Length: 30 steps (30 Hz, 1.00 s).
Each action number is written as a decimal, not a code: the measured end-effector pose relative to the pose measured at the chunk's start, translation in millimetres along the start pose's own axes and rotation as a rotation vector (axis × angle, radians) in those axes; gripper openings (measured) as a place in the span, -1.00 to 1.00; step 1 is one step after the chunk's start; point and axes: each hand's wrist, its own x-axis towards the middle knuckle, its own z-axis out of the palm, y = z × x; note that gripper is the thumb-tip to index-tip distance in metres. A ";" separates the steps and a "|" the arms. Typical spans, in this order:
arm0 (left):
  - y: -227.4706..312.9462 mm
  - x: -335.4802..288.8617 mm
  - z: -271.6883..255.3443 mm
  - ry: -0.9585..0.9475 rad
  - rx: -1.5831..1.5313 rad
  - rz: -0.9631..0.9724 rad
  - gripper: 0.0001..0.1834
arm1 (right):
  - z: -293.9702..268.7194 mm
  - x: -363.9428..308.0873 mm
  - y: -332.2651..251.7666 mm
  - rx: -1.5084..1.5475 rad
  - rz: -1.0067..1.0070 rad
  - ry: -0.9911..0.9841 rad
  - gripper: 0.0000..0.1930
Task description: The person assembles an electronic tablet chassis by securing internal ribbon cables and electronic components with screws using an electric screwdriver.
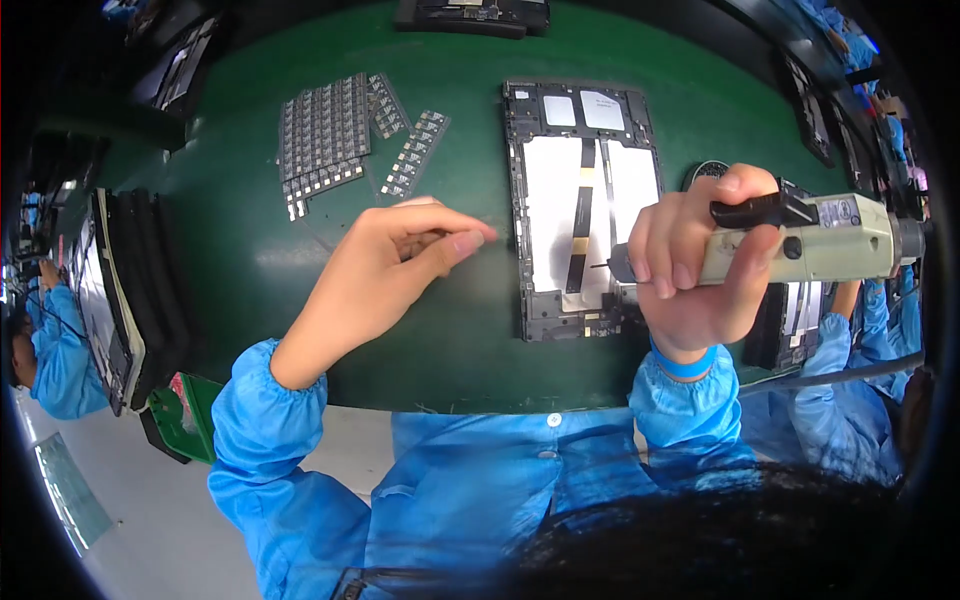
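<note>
An electric screwdriver with a pale body and black lever lies sideways in my right hand, which is wrapped round it. Its thin bit points left, over the lower part of an opened tablet. That tablet lies flat, with white panels, a dark flex cable down its middle and black board parts at both ends. Left of the tablet, my left hand hovers with thumb and forefinger pinched together. Whatever the pinch may hold is too small to make out.
Panels of small circuit boards lie at the back left, with a loose strip beside them. Stacked black-cushioned devices stand at the left edge. A green bin sits below. A round container is behind my right hand. People in blue work nearby.
</note>
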 end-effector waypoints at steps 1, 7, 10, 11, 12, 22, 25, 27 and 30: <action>-3.4 -0.2 1.9 -0.066 -0.068 -0.023 -0.73 | 1.3 0.5 0.2 0.001 0.006 -0.002 -0.62; 5.6 -3.8 13.7 -0.136 -0.363 -0.208 -0.70 | 2.7 -0.8 4.6 0.019 0.002 -0.016 -0.61; 14.5 -5.3 22.5 -0.102 -0.154 -0.042 -0.79 | 2.3 -3.0 5.4 0.032 0.009 -0.021 -0.58; 18.2 -4.2 19.4 -0.103 -0.154 -0.046 -0.79 | 1.5 -3.8 4.9 0.027 0.017 -0.015 -0.57; 22.3 -2.0 13.8 -0.150 0.017 -0.055 -0.85 | 0.6 -4.5 4.3 0.022 0.023 -0.009 -0.55; 13.0 4.7 28.3 -0.005 -0.438 -0.092 -0.93 | -4.5 -4.3 0.0 0.017 0.056 0.032 -0.51; 0.4 13.6 31.1 0.089 0.151 0.407 -0.94 | -5.4 -4.8 0.0 0.017 0.071 0.040 -0.49; 12.0 13.0 26.4 0.029 0.144 0.221 -0.93 | -5.6 -5.5 0.3 -0.002 0.089 0.048 -0.48; 9.2 11.8 30.0 0.002 0.137 0.034 -0.90 | -6.8 -6.6 1.8 0.007 0.099 0.047 -0.47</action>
